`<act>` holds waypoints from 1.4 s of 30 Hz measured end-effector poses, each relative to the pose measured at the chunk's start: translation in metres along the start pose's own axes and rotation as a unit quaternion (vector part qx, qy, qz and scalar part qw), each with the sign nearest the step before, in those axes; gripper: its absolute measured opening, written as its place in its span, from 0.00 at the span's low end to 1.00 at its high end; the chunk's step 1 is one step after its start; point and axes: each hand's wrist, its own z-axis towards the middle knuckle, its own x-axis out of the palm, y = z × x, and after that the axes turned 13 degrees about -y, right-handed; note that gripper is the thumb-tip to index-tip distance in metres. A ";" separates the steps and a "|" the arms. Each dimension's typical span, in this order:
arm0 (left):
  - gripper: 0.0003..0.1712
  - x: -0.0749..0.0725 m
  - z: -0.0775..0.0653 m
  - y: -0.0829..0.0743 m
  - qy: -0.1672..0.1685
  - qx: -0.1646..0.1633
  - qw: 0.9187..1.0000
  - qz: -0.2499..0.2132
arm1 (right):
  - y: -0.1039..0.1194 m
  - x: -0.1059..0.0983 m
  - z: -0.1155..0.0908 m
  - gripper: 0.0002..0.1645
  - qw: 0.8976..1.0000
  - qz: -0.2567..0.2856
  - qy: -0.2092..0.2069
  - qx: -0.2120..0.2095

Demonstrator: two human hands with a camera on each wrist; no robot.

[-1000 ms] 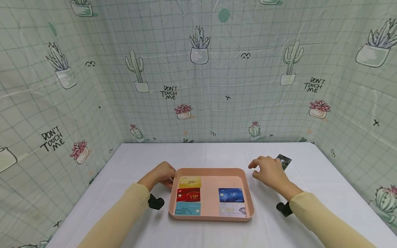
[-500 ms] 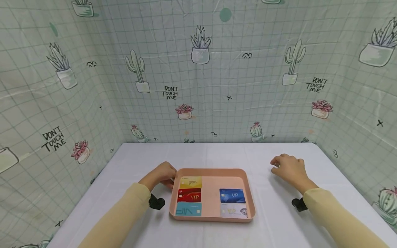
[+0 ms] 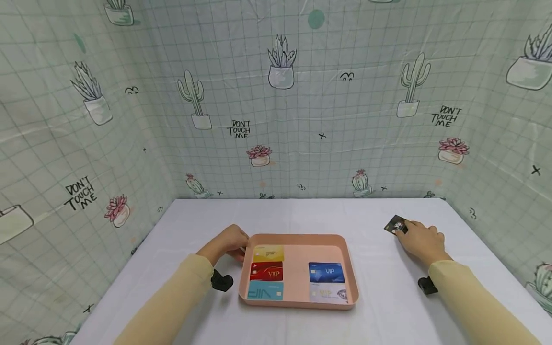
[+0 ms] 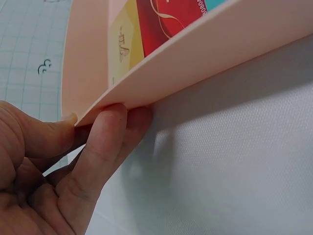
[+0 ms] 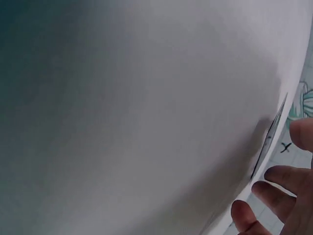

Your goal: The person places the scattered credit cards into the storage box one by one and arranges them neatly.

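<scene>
In the head view a peach-pink tray [image 3: 297, 304] lies on the white table. My left hand [image 3: 230, 241] holds its left rim near the far corner. In the left wrist view the thumb [image 4: 51, 137] is on the rim and the fingers [image 4: 105, 132] lie against the outer wall. Right of the tray, a black card [image 3: 394, 224] lies flat and turned at an angle. My right hand [image 3: 422, 241] is over its right end, fingertips at the card. In the right wrist view its fingers [image 5: 288, 178] are spread and loosely bent beside the card [image 5: 268, 139].
Down the tray's left side lie a yellow card [image 3: 268, 252], a red card [image 3: 267, 271] and a teal card [image 3: 265, 290]. A blue card [image 3: 327, 272] and a silver-white card [image 3: 328, 293] lie on its right. Cactus-print cloth [image 3: 302, 110] hangs behind the table.
My right hand has moved right, from beside the tray to the black card's right end. The card shows again after being hidden behind the hand. The left hand stays on the tray.
</scene>
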 end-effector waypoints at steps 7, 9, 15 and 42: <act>0.18 0.003 0.003 0.002 -0.004 -0.007 1.000 0.003 | -0.005 -0.001 0.005 0.39 0.999 -0.006 0.027 -0.017; 0.18 0.003 0.004 0.003 -0.006 -0.007 1.000 0.004 | -0.004 0.000 0.005 0.40 0.999 -0.005 0.016 -0.027; 0.17 0.003 0.005 0.003 -0.007 0.000 1.000 0.002 | 0.001 -0.002 0.006 0.36 0.999 0.000 -0.027 -0.048; 0.16 0.000 -0.001 0.002 -0.005 0.010 1.000 -0.004 | -0.007 -0.024 -0.001 0.56 0.998 0.048 0.029 0.041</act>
